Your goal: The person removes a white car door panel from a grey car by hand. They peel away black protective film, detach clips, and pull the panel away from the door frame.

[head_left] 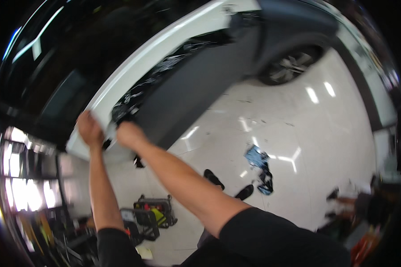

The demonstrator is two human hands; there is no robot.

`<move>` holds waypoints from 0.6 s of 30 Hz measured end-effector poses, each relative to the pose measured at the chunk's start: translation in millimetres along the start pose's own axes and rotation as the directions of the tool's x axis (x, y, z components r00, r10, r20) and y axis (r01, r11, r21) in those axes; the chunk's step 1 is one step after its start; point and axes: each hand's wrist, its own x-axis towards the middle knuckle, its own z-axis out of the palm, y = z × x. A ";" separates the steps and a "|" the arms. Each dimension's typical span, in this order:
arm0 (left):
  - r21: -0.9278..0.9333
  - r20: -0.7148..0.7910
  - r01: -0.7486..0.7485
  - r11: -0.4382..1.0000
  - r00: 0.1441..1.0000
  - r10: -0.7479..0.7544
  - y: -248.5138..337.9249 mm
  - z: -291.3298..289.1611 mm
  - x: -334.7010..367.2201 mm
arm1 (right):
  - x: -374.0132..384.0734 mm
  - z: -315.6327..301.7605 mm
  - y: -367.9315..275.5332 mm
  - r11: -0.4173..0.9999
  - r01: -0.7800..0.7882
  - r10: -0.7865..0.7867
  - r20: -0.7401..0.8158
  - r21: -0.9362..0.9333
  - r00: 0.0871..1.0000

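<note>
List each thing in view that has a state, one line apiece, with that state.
Left hand: closed on the edge of the dark film.
Right hand: closed on the same film edge.
Dark film: partly laid along the car's side, loose at the hands.
White car: parked, side partly covered.
Blue cloth: crumpled on the floor.

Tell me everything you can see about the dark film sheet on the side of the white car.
The dark film sheet looks matte grey and flexible, like a wrap. It runs slanted along the white car flank toward the wheel. Its upper edge has lifted, baring glossy black patches. The right hand presses its near corner; the left hand grips the white edge beside it. Motion blur hides finer detail.
</note>
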 end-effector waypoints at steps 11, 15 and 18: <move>0.117 0.047 0.090 0.989 0.994 -0.096 39.6 -25.5 22.0 | -45.4 -25.3 31.6 0.933 -0.056 0.070 -0.025 0.356 0.997; 0.137 0.062 0.101 0.985 0.992 -0.111 41.9 -26.4 21.6 | -66.2 -46.9 40.7 0.866 -0.128 0.107 0.070 0.484 0.992; 0.149 0.052 0.110 0.983 0.991 -0.119 41.0 -24.0 22.1 | -86.0 -65.1 42.8 0.825 -0.180 0.142 0.112 0.535 0.984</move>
